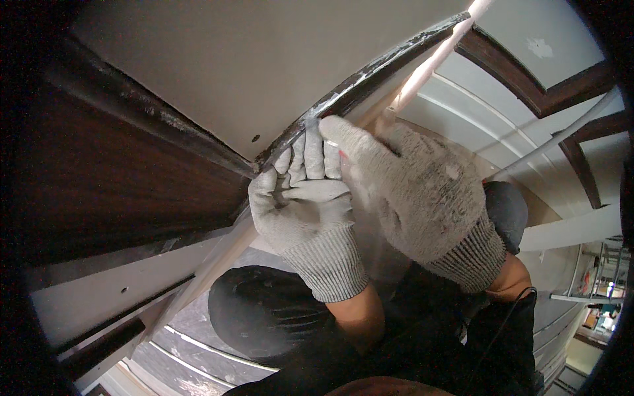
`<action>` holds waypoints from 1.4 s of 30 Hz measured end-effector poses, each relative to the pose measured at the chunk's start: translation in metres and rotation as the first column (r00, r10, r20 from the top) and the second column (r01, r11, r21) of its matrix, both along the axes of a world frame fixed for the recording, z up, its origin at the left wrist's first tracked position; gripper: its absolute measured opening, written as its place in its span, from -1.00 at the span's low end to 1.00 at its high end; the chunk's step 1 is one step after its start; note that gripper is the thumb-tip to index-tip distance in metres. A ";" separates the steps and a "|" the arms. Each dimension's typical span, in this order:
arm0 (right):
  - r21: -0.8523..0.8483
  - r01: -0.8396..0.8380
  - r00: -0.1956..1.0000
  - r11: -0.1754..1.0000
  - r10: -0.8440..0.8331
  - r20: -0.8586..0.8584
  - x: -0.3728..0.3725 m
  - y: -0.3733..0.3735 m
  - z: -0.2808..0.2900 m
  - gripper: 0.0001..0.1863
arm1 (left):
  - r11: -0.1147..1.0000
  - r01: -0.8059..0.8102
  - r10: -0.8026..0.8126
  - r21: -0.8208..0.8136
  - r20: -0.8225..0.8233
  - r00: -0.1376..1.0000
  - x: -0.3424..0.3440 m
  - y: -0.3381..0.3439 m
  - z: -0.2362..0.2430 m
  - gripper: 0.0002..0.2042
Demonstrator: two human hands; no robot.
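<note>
Both my hands wear grey knit work gloves. My left hand [310, 204] is palm up just below the dark trim edge [356, 82] of a large panel, its fingers stretched toward that edge and holding nothing I can see. Beside it, my right hand [422, 188] is closed, thumb side against the trim. A small bit of red shows by its fingers, but what it grips is mostly hidden. Whitish residue and scuffs run along the trim near the right fingertips. The smooth grey panel face [224, 72] has a small dark hole near its lower corner.
A dark brown wood-grain board [132, 158] adjoins the panel on the left. White panels with dark brown frames [528, 79] stand at upper right. My bent knee [264, 313] is below my left hand. Metal racking or ladders [598, 270] show at far right.
</note>
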State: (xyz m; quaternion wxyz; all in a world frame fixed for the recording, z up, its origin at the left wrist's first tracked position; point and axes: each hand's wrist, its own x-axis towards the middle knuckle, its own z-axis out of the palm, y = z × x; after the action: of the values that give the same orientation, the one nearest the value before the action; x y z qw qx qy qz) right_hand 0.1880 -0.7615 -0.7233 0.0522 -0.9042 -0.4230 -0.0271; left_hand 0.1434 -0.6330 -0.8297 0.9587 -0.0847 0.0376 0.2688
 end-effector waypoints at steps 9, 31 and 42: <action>-0.005 -0.048 0.995 0.999 0.048 -0.091 -0.002 0.002 0.005 -0.43 | 1.000 0.008 -0.011 0.030 0.101 0.995 -0.001 0.000 0.006 -0.68; 0.038 0.103 0.987 0.994 -0.097 -0.126 0.004 0.001 0.001 -0.43 | 0.997 -0.024 0.032 0.077 -0.100 0.995 0.001 -0.002 0.006 -0.59; 0.075 0.094 0.995 0.993 -0.091 -0.040 0.002 -0.002 -0.003 -0.47 | 0.998 0.006 0.001 0.062 -0.108 0.994 0.000 -0.002 0.010 -0.72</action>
State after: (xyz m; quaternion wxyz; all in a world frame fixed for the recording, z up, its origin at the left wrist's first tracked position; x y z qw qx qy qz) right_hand 0.1899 -0.7638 -0.7263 0.0935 -0.9205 -0.3782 -0.0291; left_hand 0.1433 -0.6348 -0.8195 0.9577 -0.0403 0.0812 0.2730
